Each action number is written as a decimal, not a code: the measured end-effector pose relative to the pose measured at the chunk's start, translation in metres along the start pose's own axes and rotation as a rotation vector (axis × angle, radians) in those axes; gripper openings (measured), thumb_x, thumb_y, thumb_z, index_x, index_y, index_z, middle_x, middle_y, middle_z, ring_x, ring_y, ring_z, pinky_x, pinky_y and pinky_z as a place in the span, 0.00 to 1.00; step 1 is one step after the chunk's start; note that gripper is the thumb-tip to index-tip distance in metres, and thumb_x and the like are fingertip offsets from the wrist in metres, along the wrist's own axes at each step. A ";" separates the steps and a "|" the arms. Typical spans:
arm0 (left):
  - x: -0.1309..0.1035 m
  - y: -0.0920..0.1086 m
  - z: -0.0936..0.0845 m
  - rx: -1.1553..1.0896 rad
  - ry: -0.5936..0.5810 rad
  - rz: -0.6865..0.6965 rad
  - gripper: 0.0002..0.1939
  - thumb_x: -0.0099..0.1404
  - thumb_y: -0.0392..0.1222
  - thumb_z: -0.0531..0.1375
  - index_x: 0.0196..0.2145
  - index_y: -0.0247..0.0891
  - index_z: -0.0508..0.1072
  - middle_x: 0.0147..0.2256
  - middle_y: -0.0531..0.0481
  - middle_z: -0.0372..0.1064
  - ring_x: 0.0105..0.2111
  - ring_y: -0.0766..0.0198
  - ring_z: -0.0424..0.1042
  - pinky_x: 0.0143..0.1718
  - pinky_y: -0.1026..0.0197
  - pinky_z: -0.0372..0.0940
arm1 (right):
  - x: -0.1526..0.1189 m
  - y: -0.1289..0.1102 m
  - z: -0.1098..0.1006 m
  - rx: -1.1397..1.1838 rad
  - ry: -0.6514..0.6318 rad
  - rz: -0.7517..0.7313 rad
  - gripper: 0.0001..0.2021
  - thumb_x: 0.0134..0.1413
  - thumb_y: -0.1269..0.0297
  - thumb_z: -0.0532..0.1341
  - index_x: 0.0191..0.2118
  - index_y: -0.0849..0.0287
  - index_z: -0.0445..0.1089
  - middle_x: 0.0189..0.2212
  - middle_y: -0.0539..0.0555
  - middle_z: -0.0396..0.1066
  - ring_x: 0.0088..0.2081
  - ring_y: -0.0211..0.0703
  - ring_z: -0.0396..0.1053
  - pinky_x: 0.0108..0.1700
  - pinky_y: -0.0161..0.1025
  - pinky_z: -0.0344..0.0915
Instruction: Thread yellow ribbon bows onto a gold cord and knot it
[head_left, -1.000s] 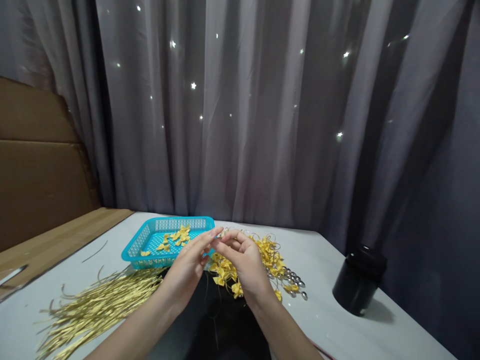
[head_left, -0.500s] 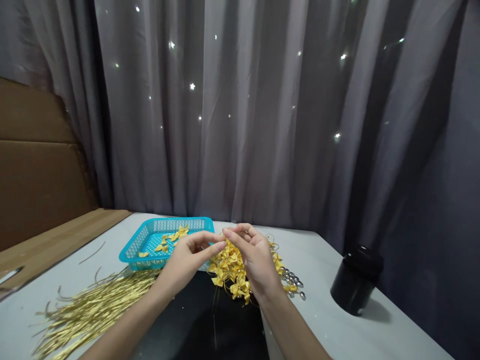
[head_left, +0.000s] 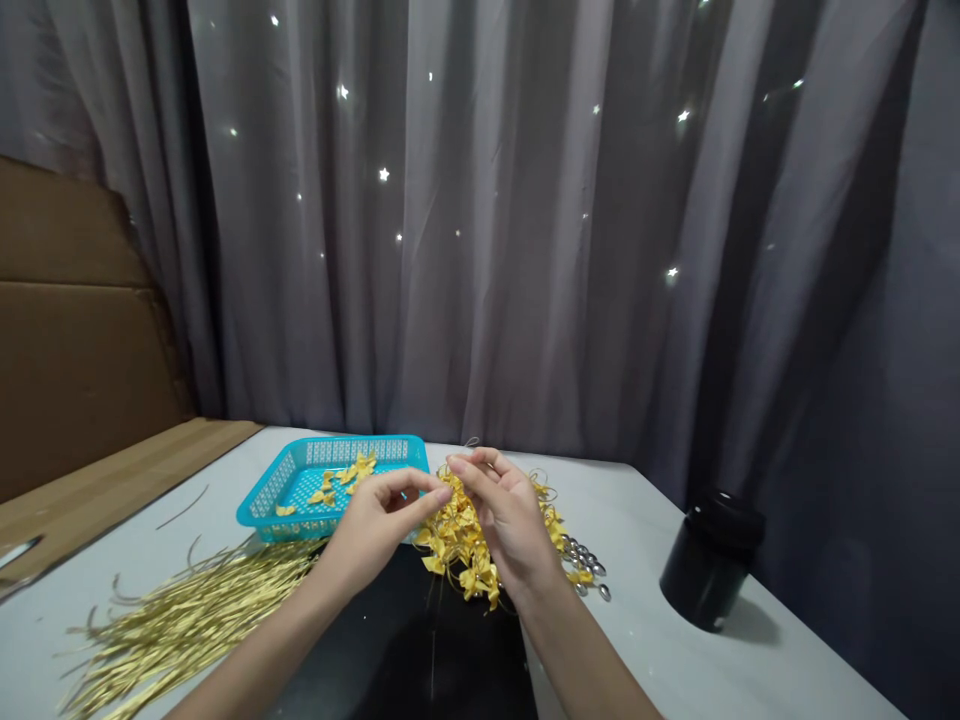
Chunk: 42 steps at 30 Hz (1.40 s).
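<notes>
My left hand [head_left: 379, 520] is closed in a pinch, thumb against forefinger, above the near right corner of the blue basket [head_left: 262, 515]. Close to its fingertips, my right hand [head_left: 510, 515] pinches too, its other fingers curled. A thin gold cord [head_left: 471, 442] shows as a small loop above the right fingertips, and a fine strand [head_left: 433, 640] hangs below the left ones. What lies between the fingertips is mostly hidden. Behind and under my right hand spreads a heap of yellow ribbon bows [head_left: 457, 530] with thin cord loops.
Several yellow bows [head_left: 360, 468] lie in the basket. A bundle of gold cords [head_left: 187, 620] is at left, silver beads [head_left: 583, 555] beside the heap. A black jar [head_left: 712, 560] stands right. Below my hands is a black mat [head_left: 405, 650]; cardboard [head_left: 75, 380] rises at left.
The cord loop above my right fingertips stands a little higher and shows more clearly. The fingertips of both hands are slightly further apart; otherwise the hands have hardly moved.
</notes>
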<state>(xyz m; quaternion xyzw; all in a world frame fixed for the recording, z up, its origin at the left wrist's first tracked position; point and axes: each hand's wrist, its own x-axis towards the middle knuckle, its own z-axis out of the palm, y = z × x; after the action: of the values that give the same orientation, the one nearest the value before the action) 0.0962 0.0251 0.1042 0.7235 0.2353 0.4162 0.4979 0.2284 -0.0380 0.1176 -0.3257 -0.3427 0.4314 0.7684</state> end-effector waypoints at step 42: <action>-0.009 0.016 0.003 0.059 0.068 0.118 0.09 0.62 0.50 0.63 0.34 0.42 0.75 0.29 0.55 0.65 0.27 0.66 0.57 0.29 0.64 0.54 | -0.002 -0.010 0.003 0.034 0.024 0.001 0.17 0.30 0.67 0.78 0.27 0.59 0.71 0.24 0.47 0.75 0.28 0.33 0.68 0.36 0.30 0.63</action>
<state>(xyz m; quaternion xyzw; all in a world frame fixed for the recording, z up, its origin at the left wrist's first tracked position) 0.0929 0.0103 0.1148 0.7359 0.2214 0.4619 0.4428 0.2297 -0.0438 0.1270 -0.3181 -0.3259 0.4335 0.7776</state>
